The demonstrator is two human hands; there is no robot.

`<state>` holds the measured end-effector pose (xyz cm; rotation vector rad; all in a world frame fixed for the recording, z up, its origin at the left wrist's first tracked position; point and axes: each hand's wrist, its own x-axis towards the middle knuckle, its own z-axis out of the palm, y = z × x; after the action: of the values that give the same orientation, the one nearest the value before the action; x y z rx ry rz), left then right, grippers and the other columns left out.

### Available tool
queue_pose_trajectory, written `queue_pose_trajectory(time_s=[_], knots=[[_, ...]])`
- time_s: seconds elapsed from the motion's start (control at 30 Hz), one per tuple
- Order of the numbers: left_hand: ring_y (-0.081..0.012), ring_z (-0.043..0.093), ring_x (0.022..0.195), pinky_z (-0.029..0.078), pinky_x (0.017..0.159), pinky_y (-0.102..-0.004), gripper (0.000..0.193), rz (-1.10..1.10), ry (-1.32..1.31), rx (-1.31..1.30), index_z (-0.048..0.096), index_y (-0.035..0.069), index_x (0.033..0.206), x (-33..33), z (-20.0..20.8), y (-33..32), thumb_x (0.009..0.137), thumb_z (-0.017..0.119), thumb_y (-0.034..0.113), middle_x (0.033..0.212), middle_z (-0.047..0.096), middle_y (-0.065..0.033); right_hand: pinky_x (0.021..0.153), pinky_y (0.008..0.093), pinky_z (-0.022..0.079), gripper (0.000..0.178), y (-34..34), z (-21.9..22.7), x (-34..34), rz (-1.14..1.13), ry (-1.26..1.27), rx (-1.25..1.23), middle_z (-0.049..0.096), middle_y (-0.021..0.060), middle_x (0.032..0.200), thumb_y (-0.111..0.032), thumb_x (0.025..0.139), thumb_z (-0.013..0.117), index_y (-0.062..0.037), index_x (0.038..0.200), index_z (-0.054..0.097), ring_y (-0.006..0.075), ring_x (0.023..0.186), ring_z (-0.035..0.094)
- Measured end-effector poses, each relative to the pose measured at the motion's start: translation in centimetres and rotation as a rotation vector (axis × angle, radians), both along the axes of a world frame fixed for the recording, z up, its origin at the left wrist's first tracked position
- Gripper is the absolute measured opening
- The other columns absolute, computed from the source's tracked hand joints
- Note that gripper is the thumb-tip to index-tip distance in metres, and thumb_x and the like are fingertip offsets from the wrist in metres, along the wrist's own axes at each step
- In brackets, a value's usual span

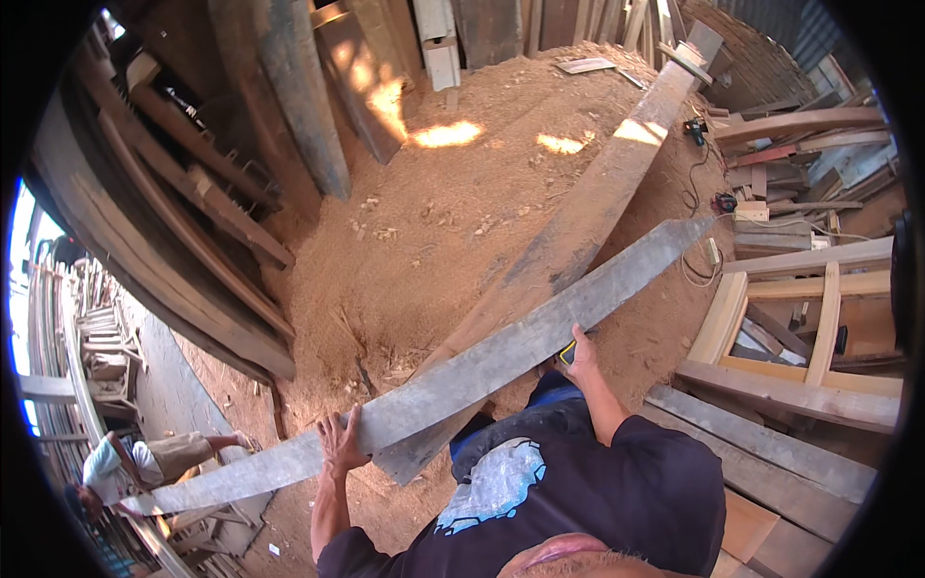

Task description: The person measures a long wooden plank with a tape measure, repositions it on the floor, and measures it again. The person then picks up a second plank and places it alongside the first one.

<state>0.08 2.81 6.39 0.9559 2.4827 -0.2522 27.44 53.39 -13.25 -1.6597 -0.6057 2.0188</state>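
A long grey, weathered plank (pixel 462 380) runs slantwise in front of me, from the lower left to the upper right. My left hand (pixel 341 443) grips its near edge left of the middle, fingers and thumb lying over the top face. Farther right, my right hand (pixel 585 358) is closed on a yellow-and-black tape measure (pixel 568 353) and rests against the same edge, thumb up on the wood; its other fingers are partly hidden. Beneath the plank, a longer brown board (pixel 578 223) slants away across the sawdust.
Tall boards (pixel 306 106) lean at the back left. A co-worker (pixel 159 460) is by the plank's left end. On the right are a wooden frame (pixel 821 323), stacked planks (pixel 771 462) and a corded power tool (pixel 695 131). Sawdust (pixel 414 236) covers the ground.
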Motion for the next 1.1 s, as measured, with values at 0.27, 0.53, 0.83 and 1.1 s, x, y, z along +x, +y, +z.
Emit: queue_pose_trajectory(time_s=[0.27,0.53,0.83,1.1], knots=[[-0.0422,0.039,0.122,0.025,0.107,-0.0556,0.127,-0.06,-0.03,-0.025,0.025,0.025,0.152,6.1,-1.3,18.1,0.043,0.088,0.042,0.126,0.042,-0.0231,0.09,0.0447,0.053,0.044,18.7,-2.5,5.3,-0.087,-0.032,-0.012,0.068,0.0105,0.112,-0.036,0.088,0.07,-0.0063,0.119,0.06,0.0279,0.097,0.067],[-0.044,0.04,0.118,0.025,0.104,-0.0574,0.13,-0.124,0.033,0.074,0.025,0.027,0.153,10.5,-3.4,33.6,0.04,0.087,0.043,0.128,0.042,-0.0277,0.091,0.0451,0.053,0.047,35.1,-4.4,9.3,-0.113,0.036,0.033,0.067,0.0116,0.116,-0.038,0.091,0.066,-0.0035,0.121,0.059,0.0281,0.098,0.067],[-0.0453,0.037,0.12,0.021,0.106,-0.0586,0.129,-0.069,-0.02,0.01,0.021,0.023,0.154,11.0,-4.1,36.8,0.043,0.085,0.04,0.127,0.041,-0.0279,0.064,0.0389,0.051,0.038,28.1,1.1,9.5,-0.007,0.391,-0.193,0.062,0.0011,0.086,-0.048,0.088,0.069,-0.0136,0.101,0.061,0.0199,0.074,0.061],[-0.0491,0.033,0.126,0.014,0.108,-0.0664,0.127,-0.087,-0.051,0.092,0.021,0.023,0.153,10.8,-3.6,37.7,0.045,0.084,0.041,0.135,0.034,-0.0282,0.06,0.0422,0.052,0.045,26.9,-3.5,7.8,0.032,0.186,-0.043,0.063,0.0066,0.086,-0.038,0.083,0.077,-0.0017,0.103,0.06,0.0205,0.07,0.062]])
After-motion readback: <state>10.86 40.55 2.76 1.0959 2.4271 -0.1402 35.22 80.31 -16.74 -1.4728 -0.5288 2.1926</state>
